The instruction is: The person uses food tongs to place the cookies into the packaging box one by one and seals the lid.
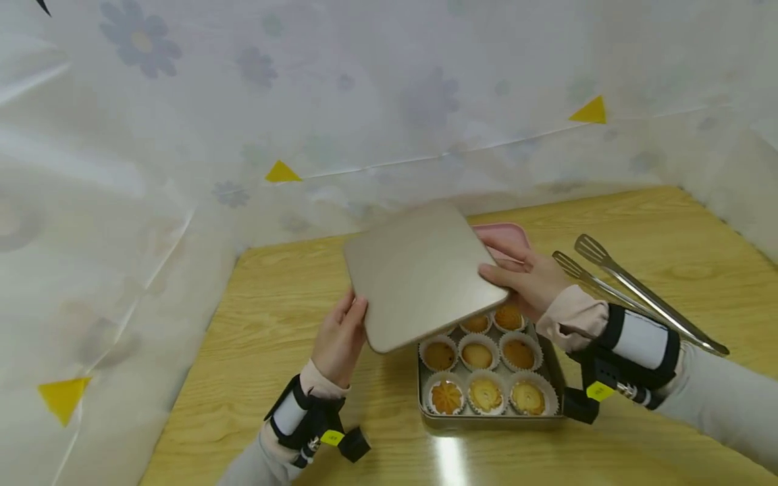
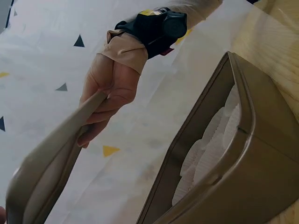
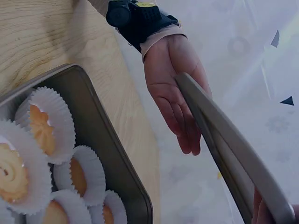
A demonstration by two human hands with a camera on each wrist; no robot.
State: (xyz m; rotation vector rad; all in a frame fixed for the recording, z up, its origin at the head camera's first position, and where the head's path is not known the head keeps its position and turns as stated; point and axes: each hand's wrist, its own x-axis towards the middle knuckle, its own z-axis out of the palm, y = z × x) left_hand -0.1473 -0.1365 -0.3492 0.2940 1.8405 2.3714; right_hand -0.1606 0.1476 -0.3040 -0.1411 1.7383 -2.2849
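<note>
A flat champagne-coloured metal lid [image 1: 425, 277] is held tilted in the air, over the back part of a matching baking tin. My left hand [image 1: 342, 337] pinches the lid's near left edge, thumb on top; in the right wrist view the left hand [image 3: 175, 93] has its fingers extended under the lid [image 3: 233, 149]. Along the opposite side my right hand [image 1: 535, 280] grips the edge, thumb above and fingers beneath. Below, the baking tin [image 1: 492, 423] holds rows of cookies [image 1: 477, 356] in white paper cups. The lid hides its back left part.
Behind the lid, a pink tray [image 1: 509, 235] shows partly. Metal tongs [image 1: 644, 293] with slotted ends lie on the wooden table [image 1: 261, 378] at the right. Patterned plastic sheeting [image 1: 365, 101] hangs around the table's back and left sides.
</note>
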